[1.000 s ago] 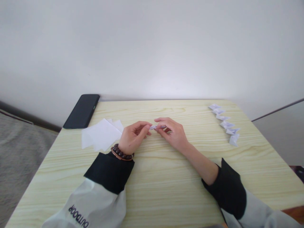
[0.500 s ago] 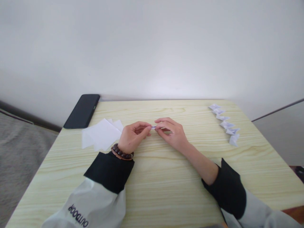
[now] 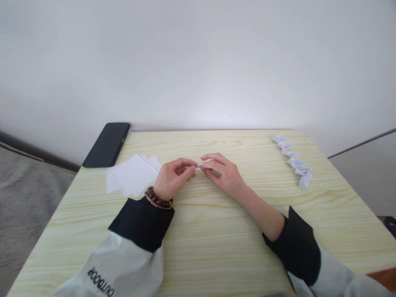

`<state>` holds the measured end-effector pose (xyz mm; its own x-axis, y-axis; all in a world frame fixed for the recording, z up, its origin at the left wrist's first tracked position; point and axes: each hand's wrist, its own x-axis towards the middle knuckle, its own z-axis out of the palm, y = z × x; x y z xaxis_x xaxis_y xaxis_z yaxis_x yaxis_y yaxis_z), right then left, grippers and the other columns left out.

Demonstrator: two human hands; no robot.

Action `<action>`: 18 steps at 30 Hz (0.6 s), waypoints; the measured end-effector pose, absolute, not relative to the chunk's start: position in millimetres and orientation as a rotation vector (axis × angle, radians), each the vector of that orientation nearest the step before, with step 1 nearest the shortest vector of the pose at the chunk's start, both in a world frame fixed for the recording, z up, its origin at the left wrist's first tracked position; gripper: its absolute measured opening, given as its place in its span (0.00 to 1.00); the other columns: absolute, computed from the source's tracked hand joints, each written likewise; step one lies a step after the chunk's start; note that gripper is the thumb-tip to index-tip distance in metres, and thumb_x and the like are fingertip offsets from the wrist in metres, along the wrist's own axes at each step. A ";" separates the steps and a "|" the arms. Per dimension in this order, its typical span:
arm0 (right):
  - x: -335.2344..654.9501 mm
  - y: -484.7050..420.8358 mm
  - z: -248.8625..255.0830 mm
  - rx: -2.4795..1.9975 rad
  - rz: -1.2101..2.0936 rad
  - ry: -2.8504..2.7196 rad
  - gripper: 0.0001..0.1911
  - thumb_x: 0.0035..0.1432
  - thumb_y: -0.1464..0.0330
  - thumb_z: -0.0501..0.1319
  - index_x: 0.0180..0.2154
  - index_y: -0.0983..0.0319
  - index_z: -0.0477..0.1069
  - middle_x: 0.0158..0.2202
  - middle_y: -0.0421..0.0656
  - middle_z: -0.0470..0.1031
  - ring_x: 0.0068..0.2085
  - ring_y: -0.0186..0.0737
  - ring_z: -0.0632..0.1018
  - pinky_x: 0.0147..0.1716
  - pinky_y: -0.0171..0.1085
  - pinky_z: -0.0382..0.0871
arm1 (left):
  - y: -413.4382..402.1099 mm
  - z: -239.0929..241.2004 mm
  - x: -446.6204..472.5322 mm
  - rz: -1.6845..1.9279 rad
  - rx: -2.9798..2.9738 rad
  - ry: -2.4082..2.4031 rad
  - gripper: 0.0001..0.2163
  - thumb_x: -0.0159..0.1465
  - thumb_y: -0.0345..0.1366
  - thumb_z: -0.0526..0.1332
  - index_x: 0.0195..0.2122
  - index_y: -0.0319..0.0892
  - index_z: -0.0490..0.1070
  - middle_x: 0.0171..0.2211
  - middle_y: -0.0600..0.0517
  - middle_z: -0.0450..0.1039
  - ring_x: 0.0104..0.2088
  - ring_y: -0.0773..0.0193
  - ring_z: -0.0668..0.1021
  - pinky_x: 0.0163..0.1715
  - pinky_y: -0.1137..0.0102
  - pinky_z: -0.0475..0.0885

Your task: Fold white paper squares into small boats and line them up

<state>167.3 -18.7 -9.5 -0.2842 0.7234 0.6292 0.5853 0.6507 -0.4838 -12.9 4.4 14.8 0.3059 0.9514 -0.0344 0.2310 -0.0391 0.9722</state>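
Note:
Between my two hands is a small folded piece of white paper [image 3: 198, 167], seen nearly edge-on, with most of it hidden by fingers. My left hand [image 3: 175, 176] pinches its left end between thumb and fingers; a dark beaded bracelet circles that wrist. At the other end, the thumb and index finger of my right hand [image 3: 223, 173] close on the paper, the other fingers curled above. Just left of my left hand lie several overlapping white paper sheets [image 3: 136, 175].
A black phone [image 3: 107, 145] lies at the table's back left corner. Several small folded paper shapes [image 3: 292, 153] form a slanting row on the right. The wood-grain table [image 3: 216, 239] meets a white wall [image 3: 198, 66] at the back.
The paper and the fingertips of both hands have shifted very slightly left, and the paper looks a little more bowed. Everything else has stayed in place.

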 end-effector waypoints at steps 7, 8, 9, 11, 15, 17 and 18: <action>169.2 -18.9 -10.5 -1.063 0.203 -2.036 0.08 0.62 0.71 0.54 0.36 0.59 0.71 0.47 0.44 0.71 0.45 0.36 0.75 0.43 0.35 0.71 | 5.8 10.9 -13.8 0.866 1.511 1.132 0.13 0.53 0.41 0.63 0.34 0.37 0.75 0.29 0.49 0.77 0.28 0.65 0.76 0.27 0.73 0.73; 169.5 -18.7 -10.6 -1.063 0.218 -2.046 0.08 0.62 0.71 0.53 0.36 0.59 0.71 0.47 0.44 0.71 0.44 0.36 0.75 0.43 0.35 0.71 | 5.9 10.9 -13.7 0.872 1.508 1.135 0.13 0.53 0.42 0.63 0.34 0.37 0.75 0.29 0.49 0.77 0.28 0.65 0.76 0.26 0.73 0.73; 169.6 -18.6 -10.7 -1.061 0.234 -2.053 0.08 0.62 0.71 0.53 0.36 0.59 0.71 0.48 0.45 0.71 0.44 0.36 0.75 0.42 0.35 0.72 | 6.0 10.8 -13.5 0.876 1.505 1.139 0.14 0.53 0.42 0.63 0.34 0.37 0.75 0.28 0.49 0.77 0.28 0.65 0.76 0.26 0.73 0.73; 169.6 -18.3 -10.4 -1.047 0.267 -2.060 0.08 0.62 0.71 0.53 0.36 0.59 0.71 0.48 0.45 0.70 0.44 0.36 0.75 0.42 0.36 0.71 | 6.0 10.5 -13.0 0.890 1.496 1.152 0.14 0.54 0.44 0.63 0.34 0.37 0.75 0.27 0.49 0.77 0.26 0.65 0.76 0.26 0.73 0.73; 168.1 -18.6 -8.4 -1.025 0.320 -2.029 0.07 0.59 0.73 0.54 0.35 0.60 0.70 0.45 0.46 0.71 0.46 0.37 0.74 0.44 0.37 0.70 | 5.9 9.3 -11.5 0.918 1.462 1.200 0.14 0.53 0.45 0.64 0.32 0.37 0.74 0.26 0.50 0.77 0.24 0.65 0.77 0.26 0.72 0.74; 167.0 -19.3 -7.1 -1.023 0.342 -2.015 0.06 0.57 0.74 0.55 0.35 0.60 0.70 0.43 0.45 0.72 0.44 0.37 0.74 0.44 0.37 0.70 | 5.6 8.4 -10.9 0.926 1.451 1.218 0.14 0.52 0.45 0.64 0.32 0.38 0.73 0.27 0.50 0.78 0.23 0.65 0.78 0.26 0.72 0.75; 166.5 -19.7 -6.4 -1.023 0.347 -2.012 0.06 0.56 0.74 0.56 0.35 0.60 0.69 0.42 0.45 0.72 0.43 0.37 0.75 0.43 0.36 0.70 | 5.4 7.9 -10.6 0.930 1.454 1.222 0.14 0.52 0.45 0.64 0.32 0.38 0.73 0.27 0.49 0.78 0.23 0.65 0.78 0.26 0.72 0.75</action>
<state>166.5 -19.7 -6.4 -0.3220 0.7676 0.5542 0.5375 0.6301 -0.5604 -10.6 5.4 7.9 0.2003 0.9791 -0.0359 0.2265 -0.0107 0.9740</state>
